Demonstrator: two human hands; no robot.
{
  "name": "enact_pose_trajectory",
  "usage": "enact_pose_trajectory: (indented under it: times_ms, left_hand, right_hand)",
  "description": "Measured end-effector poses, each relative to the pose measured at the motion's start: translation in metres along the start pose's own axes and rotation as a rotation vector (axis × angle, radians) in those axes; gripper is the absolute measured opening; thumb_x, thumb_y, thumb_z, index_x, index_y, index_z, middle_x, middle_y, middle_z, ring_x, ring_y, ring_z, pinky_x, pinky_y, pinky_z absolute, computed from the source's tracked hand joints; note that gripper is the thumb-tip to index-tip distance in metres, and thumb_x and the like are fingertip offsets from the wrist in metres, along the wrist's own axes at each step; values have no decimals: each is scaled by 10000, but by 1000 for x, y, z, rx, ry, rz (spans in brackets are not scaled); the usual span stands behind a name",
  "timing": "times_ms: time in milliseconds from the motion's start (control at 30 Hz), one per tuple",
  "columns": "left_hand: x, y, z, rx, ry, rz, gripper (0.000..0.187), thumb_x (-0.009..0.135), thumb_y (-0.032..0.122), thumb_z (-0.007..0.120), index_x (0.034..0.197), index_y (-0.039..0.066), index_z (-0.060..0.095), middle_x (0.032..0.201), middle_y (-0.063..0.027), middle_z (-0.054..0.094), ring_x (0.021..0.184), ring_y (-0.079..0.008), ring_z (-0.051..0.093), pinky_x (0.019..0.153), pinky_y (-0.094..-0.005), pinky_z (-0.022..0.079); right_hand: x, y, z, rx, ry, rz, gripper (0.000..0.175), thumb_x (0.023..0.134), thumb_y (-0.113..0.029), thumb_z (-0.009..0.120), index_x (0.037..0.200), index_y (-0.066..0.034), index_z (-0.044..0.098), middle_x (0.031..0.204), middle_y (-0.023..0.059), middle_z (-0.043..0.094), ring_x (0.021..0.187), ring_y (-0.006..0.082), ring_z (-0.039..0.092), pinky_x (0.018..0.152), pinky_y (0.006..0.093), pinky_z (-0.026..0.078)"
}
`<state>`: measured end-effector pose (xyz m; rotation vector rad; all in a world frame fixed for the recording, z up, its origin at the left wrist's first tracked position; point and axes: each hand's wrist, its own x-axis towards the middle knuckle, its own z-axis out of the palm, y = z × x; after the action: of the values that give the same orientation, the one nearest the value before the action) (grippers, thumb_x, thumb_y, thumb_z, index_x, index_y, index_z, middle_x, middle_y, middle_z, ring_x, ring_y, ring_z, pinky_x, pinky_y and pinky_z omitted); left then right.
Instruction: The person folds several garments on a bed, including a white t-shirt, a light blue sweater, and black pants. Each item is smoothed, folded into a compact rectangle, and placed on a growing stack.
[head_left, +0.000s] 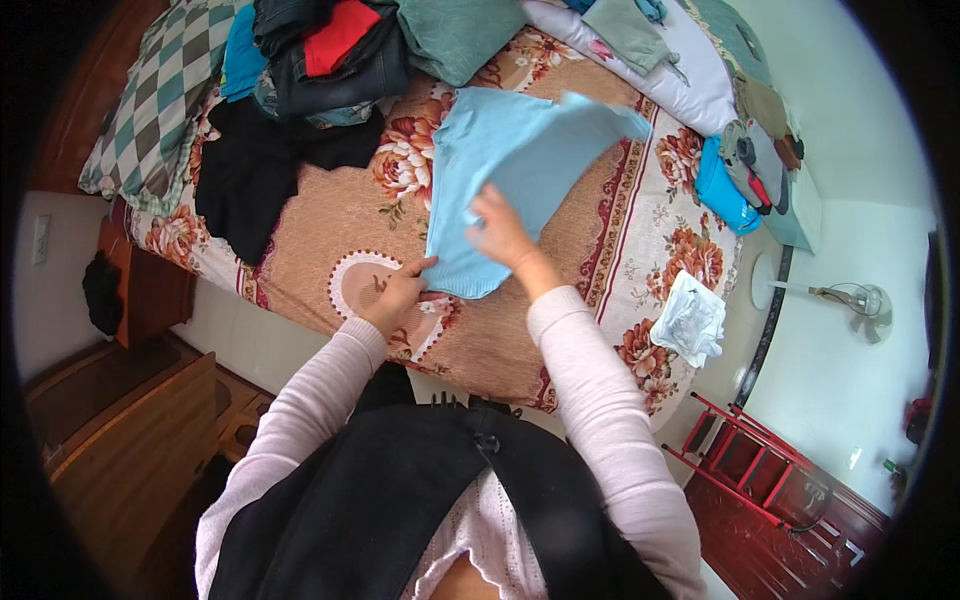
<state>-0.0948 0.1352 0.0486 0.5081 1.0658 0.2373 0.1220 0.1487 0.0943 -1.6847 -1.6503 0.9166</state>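
A light-blue knit garment (472, 161) lies on the bed in front of me, its ribbed hem toward me. My left hand (397, 296) pinches the hem at its near left corner. Over the middle of the cloth, my right hand (499, 232) is blurred, with a bit of the blue fabric between its fingers. The garment's right side is lifted and folded partway over toward the left. Its far right end is blurred too.
Left of the garment lies a black garment (247, 172), below a pile of dark folded clothes (330, 90). A checkered pillow (161, 105) is at far left. On the right are a white plastic package (690, 319), folded clothes (727, 184) and a white quilt (652, 94). A red stepladder (750, 465) stands beyond the bed.
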Motion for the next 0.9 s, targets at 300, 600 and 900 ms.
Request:
enact_pose_trajectory:
  times_ms: [300, 600, 900]
  left_hand:
    - [13, -14, -21, 51, 75, 5, 472, 874, -34, 419, 1333, 50, 492, 1287, -62, 506, 1079, -198, 519, 893, -351, 469]
    - [2, -13, -10, 159, 54, 195, 377, 873, -31, 503, 1236, 37, 582, 1134, -42, 601, 989, -153, 546, 893, -288, 439]
    - [-39, 39, 47, 175, -18, 453, 278, 834, -37, 485, 1070, 23, 619, 1038, -21, 615, 959, -121, 544, 877, -261, 425]
  right_hand:
    - [-44, 0, 71, -273, -282, 11, 475, 764, -201, 712, 1163, -18, 530, 1356, 258, 415, 1198, 428, 459, 1008, 471, 385]
    - [-66, 6, 70, -244, 52, 67, 554, 773, -166, 704, 1266, -41, 486, 1233, 180, 526, 1105, 379, 509, 940, 438, 417]
    - [-24, -21, 21, -234, 74, 314, 407, 822, -271, 651, 1142, -30, 580, 954, 175, 649, 915, 363, 597, 808, 464, 454]
